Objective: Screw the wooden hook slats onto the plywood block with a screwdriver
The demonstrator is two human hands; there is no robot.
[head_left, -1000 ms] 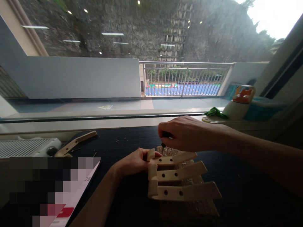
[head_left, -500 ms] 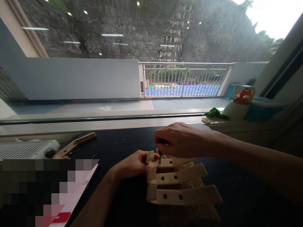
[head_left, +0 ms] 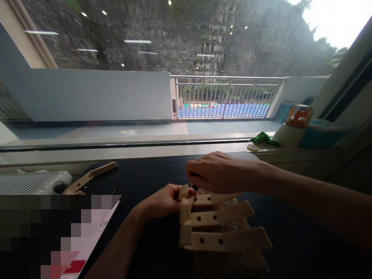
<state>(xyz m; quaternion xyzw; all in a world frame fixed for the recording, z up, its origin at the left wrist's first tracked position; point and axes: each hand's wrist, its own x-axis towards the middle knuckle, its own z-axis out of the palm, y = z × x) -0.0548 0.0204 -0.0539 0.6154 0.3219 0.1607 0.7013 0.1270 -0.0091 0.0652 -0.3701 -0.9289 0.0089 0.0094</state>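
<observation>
My right hand is closed round the dark handle of a screwdriver. Its shaft points down to the left hole of the farthest bent wooden piece. The fingers of my left hand pinch the upturned left end of that wooden piece. Two similar pieces, a middle one and a near one, lie in a row towards me, each with two dark holes. Beneath the row is a rough wooden board, partly covered. The screwdriver's tip and any screw under it are too small to make out.
Another bent wooden piece lies at the left of the black table, near a white ribbed appliance. On the windowsill are a green cloth and a white container with an orange top. A blurred-out patch covers the lower left.
My right hand has shifted very slightly left and its grip on the screwdriver has turned a little. The left hand keeps its hold on the wooden piece.
</observation>
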